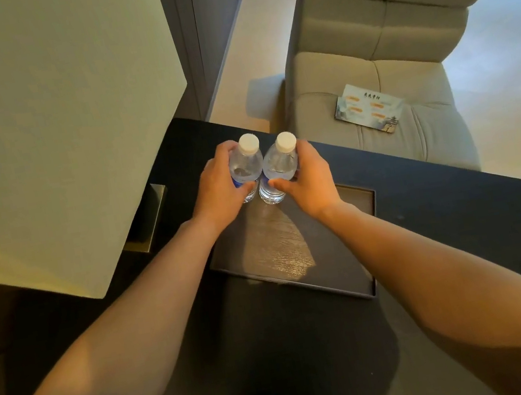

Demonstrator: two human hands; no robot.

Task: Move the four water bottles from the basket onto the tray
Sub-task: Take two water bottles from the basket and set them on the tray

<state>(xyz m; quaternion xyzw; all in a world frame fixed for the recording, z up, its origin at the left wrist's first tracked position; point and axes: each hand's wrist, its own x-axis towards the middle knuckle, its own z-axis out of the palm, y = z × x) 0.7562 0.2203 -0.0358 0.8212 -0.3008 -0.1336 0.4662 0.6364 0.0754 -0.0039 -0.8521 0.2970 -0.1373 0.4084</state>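
Observation:
Two clear water bottles with white caps stand upright side by side at the far end of a dark rectangular tray (301, 280) on a dark table. My left hand (221, 188) is wrapped around the left bottle (247, 161). My right hand (308, 178) is wrapped around the right bottle (280, 162). The two bottles nearly touch each other. Their bases rest on or just above the tray floor; I cannot tell which. No basket and no other bottles are in view.
A large cream lampshade (49, 130) fills the left side, close to my left arm, with its metal base (151, 216) beneath. Beyond the table's far edge stands a beige upholstered chair (380, 37) with a printed card (370, 106) on its seat.

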